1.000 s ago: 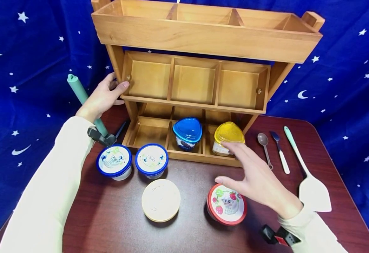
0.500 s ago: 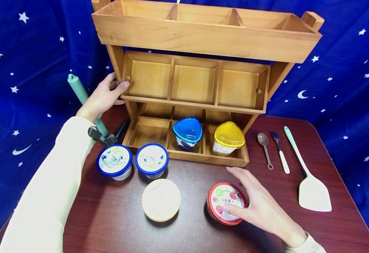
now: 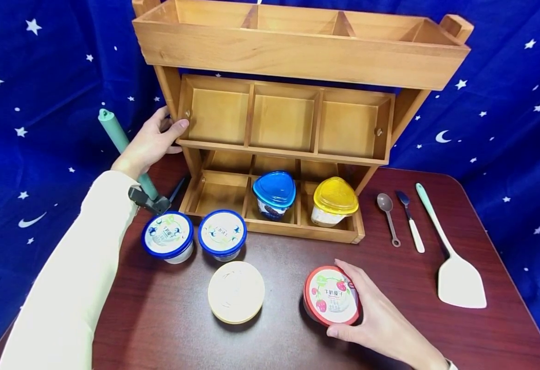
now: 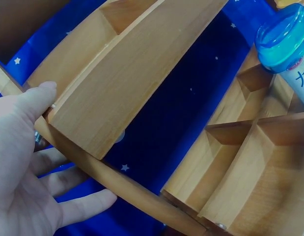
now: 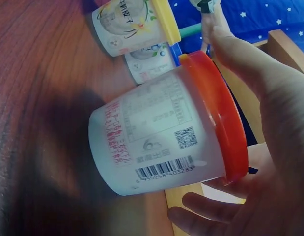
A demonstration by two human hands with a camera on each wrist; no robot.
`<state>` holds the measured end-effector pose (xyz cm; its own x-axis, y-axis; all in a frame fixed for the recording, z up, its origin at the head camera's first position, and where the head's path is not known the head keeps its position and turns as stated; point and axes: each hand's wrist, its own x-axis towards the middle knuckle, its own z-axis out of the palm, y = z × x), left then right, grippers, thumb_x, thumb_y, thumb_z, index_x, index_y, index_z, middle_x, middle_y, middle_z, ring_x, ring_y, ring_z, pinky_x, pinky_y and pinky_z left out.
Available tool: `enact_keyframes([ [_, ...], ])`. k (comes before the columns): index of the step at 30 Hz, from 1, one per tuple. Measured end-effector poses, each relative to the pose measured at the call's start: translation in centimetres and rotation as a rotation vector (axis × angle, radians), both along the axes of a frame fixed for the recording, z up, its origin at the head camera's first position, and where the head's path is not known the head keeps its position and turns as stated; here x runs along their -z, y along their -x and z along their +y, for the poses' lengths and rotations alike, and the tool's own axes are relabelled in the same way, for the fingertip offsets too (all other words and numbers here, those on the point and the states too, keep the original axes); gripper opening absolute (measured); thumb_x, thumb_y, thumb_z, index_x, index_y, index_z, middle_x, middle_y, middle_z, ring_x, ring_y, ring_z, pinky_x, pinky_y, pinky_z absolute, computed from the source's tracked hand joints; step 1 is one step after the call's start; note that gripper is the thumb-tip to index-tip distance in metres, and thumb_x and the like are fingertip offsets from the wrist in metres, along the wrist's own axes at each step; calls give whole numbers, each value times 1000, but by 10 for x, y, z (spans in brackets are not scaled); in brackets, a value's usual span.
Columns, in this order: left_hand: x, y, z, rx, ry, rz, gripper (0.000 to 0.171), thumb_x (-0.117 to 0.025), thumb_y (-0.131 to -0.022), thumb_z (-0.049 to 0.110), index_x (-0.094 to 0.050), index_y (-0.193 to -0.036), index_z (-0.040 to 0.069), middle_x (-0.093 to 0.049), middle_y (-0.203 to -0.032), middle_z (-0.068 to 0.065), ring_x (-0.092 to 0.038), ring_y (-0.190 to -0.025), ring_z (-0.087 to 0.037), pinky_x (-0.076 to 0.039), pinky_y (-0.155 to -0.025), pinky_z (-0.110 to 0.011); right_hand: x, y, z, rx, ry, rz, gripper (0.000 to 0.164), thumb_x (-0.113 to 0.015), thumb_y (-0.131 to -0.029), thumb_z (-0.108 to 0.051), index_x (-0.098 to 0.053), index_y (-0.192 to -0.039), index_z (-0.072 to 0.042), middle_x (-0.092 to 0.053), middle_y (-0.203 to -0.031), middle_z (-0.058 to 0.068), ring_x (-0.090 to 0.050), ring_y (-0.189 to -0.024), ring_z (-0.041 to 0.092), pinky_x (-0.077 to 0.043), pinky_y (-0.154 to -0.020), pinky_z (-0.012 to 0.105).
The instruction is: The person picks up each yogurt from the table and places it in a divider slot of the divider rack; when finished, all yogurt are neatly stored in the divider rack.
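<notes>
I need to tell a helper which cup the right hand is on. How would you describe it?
On the dark red table, in front of the wooden rack, four round cups stand. It is the rightmost one, the red-lidded cup with strawberries printed on its lid; its neighbours have blue or cream lids.

The head camera is looking down on the wooden rack (image 3: 270,128) and table (image 3: 274,339); both wrist cameras are viewing close up, sharing it (each wrist view partly hand-filled).
</notes>
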<state>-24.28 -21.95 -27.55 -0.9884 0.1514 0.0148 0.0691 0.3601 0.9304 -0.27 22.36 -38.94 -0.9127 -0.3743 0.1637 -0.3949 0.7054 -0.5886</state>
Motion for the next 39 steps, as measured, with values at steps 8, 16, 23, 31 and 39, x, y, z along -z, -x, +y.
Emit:
enact_keyframes([
  [8, 0, -1, 0, -2, 6, 1, 68, -45, -102, 45, -18, -157, 17, -37, -152, -23, -47, -132, -40, -47, -105, -53, 4, -4, 0, 10, -5, -4, 116, -94, -59, -45, -31, -152, -16, -51, -138, 0, -50, -115, 7, -26, -97, -2],
  [16, 2, 1, -1, -10, 9, 11, 66, -46, -101, 45, -21, -156, 17, -40, -149, -22, -51, -128, -38, -53, -100, -47, 4, -4, -2, 59, -51, -23, 116, -95, -56, -45, -32, -151, -19, -54, -134, -3, -55, -112, 8, -30, -95, -1],
  [23, 3, 2, -1, -7, 5, 15, 66, -47, -101, 45, -21, -156, 18, -41, -149, -22, -51, -128, -37, -52, -101, -49, 5, -5, -2, 74, -63, -42, 117, -96, -55, -42, -34, -150, -17, -56, -129, -7, -56, -110, 6, -35, -93, 2],
  [31, 3, 2, -1, -11, 4, 12, 66, -47, -102, 45, -21, -156, 18, -42, -148, -21, -52, -127, -36, -52, -101, -49, 4, -5, -2, 83, -62, -55, 115, -95, -57, -45, -33, -150, -20, -55, -129, -8, -55, -111, 6, -35, -93, 2],
  [39, 1, 1, -1, -3, -7, 0, 67, -48, -101, 45, -19, -156, 18, -40, -150, -22, -48, -132, -37, -49, -104, -53, -12, 6, -5, -14, 5, 51, 111, -96, -60, -40, -35, -150, -16, -54, -132, -2, -53, -112, 8, -31, -96, 0],
])
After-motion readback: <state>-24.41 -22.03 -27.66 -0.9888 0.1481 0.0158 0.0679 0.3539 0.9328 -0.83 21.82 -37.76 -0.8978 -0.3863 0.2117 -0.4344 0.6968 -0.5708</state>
